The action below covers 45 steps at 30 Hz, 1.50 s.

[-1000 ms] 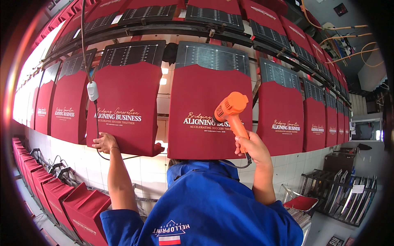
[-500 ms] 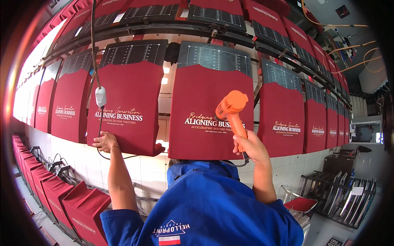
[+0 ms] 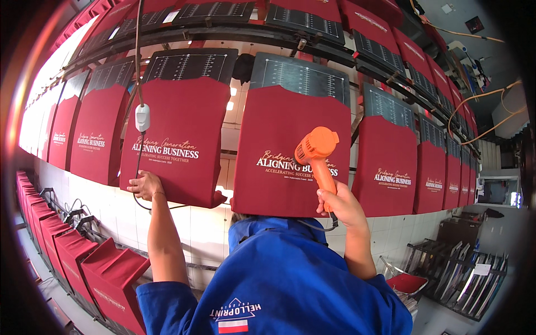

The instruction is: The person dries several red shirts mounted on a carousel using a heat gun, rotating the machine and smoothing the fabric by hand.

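Note:
My right hand (image 3: 341, 205) is wrapped round the handle of an orange heat gun (image 3: 317, 146). The tool hangs over a dark red shirt (image 3: 293, 192) stretched on a black board and covers part of its white and gold print. My left hand (image 3: 146, 185) lies with fingers spread on the lower left edge of the neighbouring red shirt (image 3: 184, 111), beside a black cord. That cord hangs from above through a white inline switch (image 3: 143, 117), loops below this shirt, and shows again near the heat gun's handle.
More red shirts on boards (image 3: 391, 167) run left and right in the same row. Beyond a dark metal rail (image 3: 279, 42) stands a second row. Folded-over red shirts (image 3: 114, 285) line the lower left. A rack of frames (image 3: 458, 279) stands at the lower right.
The whole view has shifted slightly, so the boards and shirts sit a little differently in the picture. The heat gun stays over the same shirt, and my left hand stays at the neighbouring shirt's edge.

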### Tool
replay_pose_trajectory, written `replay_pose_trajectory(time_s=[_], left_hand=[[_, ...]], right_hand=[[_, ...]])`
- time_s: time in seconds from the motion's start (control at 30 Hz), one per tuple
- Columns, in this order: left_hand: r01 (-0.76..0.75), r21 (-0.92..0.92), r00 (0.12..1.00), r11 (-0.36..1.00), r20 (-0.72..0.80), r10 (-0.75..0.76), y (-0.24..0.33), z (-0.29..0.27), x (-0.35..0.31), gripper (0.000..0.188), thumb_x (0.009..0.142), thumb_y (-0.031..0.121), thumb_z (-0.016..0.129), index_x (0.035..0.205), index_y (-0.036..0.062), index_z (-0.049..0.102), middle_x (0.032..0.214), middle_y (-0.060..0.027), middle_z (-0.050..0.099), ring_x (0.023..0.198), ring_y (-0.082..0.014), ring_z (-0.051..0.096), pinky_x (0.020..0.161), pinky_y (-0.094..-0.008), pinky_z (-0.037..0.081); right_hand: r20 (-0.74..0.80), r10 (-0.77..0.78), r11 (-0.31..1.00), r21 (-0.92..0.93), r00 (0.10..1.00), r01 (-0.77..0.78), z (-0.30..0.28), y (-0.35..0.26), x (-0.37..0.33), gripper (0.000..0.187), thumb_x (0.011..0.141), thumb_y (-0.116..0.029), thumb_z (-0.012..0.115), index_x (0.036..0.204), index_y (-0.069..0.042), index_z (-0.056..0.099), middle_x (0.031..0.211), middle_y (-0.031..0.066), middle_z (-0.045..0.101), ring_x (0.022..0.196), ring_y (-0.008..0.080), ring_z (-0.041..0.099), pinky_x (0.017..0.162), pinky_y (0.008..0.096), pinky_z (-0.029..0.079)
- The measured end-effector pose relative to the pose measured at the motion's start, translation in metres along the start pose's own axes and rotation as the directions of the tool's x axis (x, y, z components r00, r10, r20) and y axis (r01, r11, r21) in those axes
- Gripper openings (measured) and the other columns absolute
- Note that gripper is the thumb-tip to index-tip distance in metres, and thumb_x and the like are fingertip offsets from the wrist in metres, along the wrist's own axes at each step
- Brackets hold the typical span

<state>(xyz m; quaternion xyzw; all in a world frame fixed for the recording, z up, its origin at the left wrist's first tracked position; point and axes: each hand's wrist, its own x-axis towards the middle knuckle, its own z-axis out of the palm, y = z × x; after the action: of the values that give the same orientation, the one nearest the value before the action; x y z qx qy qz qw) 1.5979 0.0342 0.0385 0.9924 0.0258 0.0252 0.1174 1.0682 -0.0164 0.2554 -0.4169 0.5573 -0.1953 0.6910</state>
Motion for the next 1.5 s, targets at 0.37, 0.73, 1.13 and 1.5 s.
replay_pose_trajectory(time_s=[0.37,0.73,1.13,1.5], left_hand=[[0.019,-0.007,1.0,1.0,0.009,-0.019,0.001,-0.003,-0.002,0.068,0.098,0.049,0.031,0.148,0.0026,0.024,0.156,-0.0223,0.018,0.135,-0.0435,0.033,0.107,-0.0483,0.039],[0.019,-0.008,1.0,1.0,0.019,-0.019,0.003,-0.008,-0.005,0.068,0.099,0.049,0.03,0.149,0.0023,0.024,0.156,-0.0223,0.018,0.135,-0.0426,0.034,0.106,-0.0485,0.04],[0.018,-0.009,1.0,1.0,0.004,-0.018,0.003,-0.003,-0.003,0.069,0.098,0.05,0.032,0.148,0.0024,0.026,0.156,-0.0217,0.018,0.133,-0.0418,0.036,0.104,-0.0484,0.041],[0.009,-0.003,1.0,1.0,-0.03,-0.009,0.001,0.001,0.001,0.068,0.098,0.049,0.034,0.147,0.0024,0.027,0.155,-0.0217,0.019,0.132,-0.0425,0.036,0.104,-0.0483,0.041]], right_hand=[[0.038,0.034,0.998,-0.046,0.999,-0.033,0.001,-0.004,0.005,0.02,0.091,-0.021,0.06,0.098,-0.002,0.055,0.076,0.0023,0.058,0.062,0.0118,0.063,0.053,0.0252,0.05],[0.056,0.019,0.999,-0.046,0.998,-0.016,0.004,-0.011,0.014,0.019,0.091,-0.02,0.059,0.096,-0.001,0.057,0.076,0.0023,0.058,0.063,0.0128,0.063,0.053,0.0264,0.051],[0.061,-0.012,0.998,-0.066,0.998,0.016,0.017,-0.01,0.021,0.02,0.091,-0.02,0.059,0.098,-0.002,0.055,0.076,0.0027,0.058,0.062,0.0124,0.063,0.054,0.026,0.051],[0.125,0.038,0.99,-0.141,0.991,-0.02,0.026,-0.014,0.015,0.021,0.09,-0.02,0.059,0.099,-0.001,0.055,0.075,0.0046,0.06,0.062,0.0116,0.062,0.054,0.025,0.05]])
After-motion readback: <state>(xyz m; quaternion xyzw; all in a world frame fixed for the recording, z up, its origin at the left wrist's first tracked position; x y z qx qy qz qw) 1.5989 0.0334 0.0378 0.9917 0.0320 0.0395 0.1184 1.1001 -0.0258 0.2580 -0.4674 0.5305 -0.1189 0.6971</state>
